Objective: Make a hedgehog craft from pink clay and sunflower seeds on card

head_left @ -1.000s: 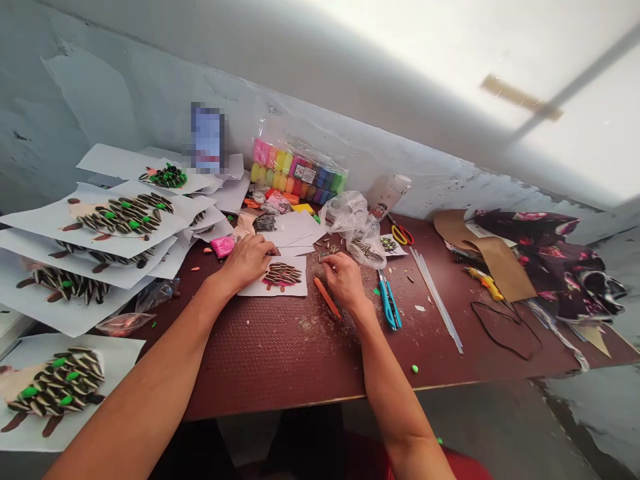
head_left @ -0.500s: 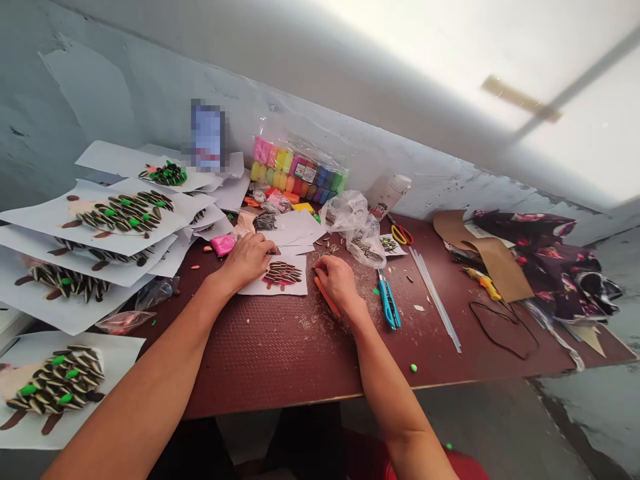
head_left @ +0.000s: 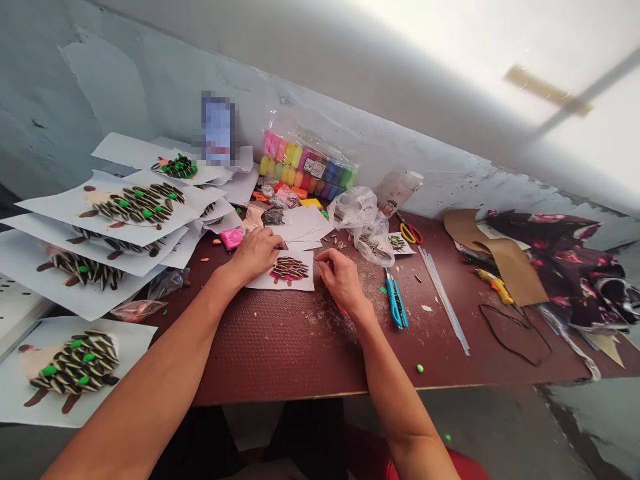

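Observation:
My left hand (head_left: 257,253) lies palm down at the upper left of a small white card (head_left: 295,285), its fingers stretched out together, fingertips on the card's edge. On the card is a pink shape covered with rows of striped sunflower seeds (head_left: 291,268), with small brown feet below. My right hand (head_left: 343,279) is just right of the card, thumb and forefinger pinched together. Whatever is between those fingertips is too small to make out. An orange object (head_left: 343,311) shows partly under this hand. Loose seeds (head_left: 341,245) lie beyond it.
Papers with seed hedgehogs (head_left: 133,203) are stacked at left. Behind are a multicoloured clay pack (head_left: 307,167), a plastic bag of seeds (head_left: 367,230) and a bottle (head_left: 400,192). To the right lie a blue cutter (head_left: 396,303), scissors (head_left: 411,232), glue sticks (head_left: 444,297) and a glue gun (head_left: 495,285).
My right hand has shifted over the orange object, which is now mostly covered, and its pinched fingertips are nearer the card. My left hand stays at the card. The whole view has shifted slightly.

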Available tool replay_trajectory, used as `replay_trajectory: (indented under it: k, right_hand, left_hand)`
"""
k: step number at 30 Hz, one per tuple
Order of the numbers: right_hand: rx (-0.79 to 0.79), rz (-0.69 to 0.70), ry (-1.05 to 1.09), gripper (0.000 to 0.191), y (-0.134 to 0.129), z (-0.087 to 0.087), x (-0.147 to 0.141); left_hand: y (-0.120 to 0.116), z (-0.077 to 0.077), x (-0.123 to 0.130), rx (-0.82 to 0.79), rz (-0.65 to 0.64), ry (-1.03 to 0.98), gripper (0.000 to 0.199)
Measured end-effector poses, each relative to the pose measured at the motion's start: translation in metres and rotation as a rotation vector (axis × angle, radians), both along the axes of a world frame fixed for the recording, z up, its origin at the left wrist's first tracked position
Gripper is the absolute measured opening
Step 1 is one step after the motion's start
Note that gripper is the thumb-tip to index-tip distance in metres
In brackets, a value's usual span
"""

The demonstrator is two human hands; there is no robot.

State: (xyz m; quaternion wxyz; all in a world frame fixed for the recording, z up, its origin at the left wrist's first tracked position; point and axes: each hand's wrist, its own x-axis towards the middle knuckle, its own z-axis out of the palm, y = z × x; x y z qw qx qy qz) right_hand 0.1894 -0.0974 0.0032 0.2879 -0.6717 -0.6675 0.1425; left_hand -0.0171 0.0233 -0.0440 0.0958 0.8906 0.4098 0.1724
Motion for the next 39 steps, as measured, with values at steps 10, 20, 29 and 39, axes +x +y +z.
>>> replay_trajectory:
  k: [10,20,29,39]
  right_hand:
    - [-0.092,0.150,-0.248,0.010,-0.012,0.000,-0.031]
    - [-0.072,0.134,-0.378,0.011,-0.011,-0.008,-0.041]
    - [-0.090,0.155,-0.433,0.015,-0.009,-0.012,-0.042]
    - [-0.071,0.181,-0.473,0.022,-0.010,-0.009,-0.046]
  left_hand:
    - [-0.002,0.003,0.001,0.003,0.009,0.008,0.030]
    - [-0.003,0.006,0.002,-0.024,0.015,0.024,0.031]
    - [-0.001,0.001,0.002,0.007,0.013,0.002,0.030]
    - [-0.001,0.000,0.001,-0.006,0.011,-0.022,0.029]
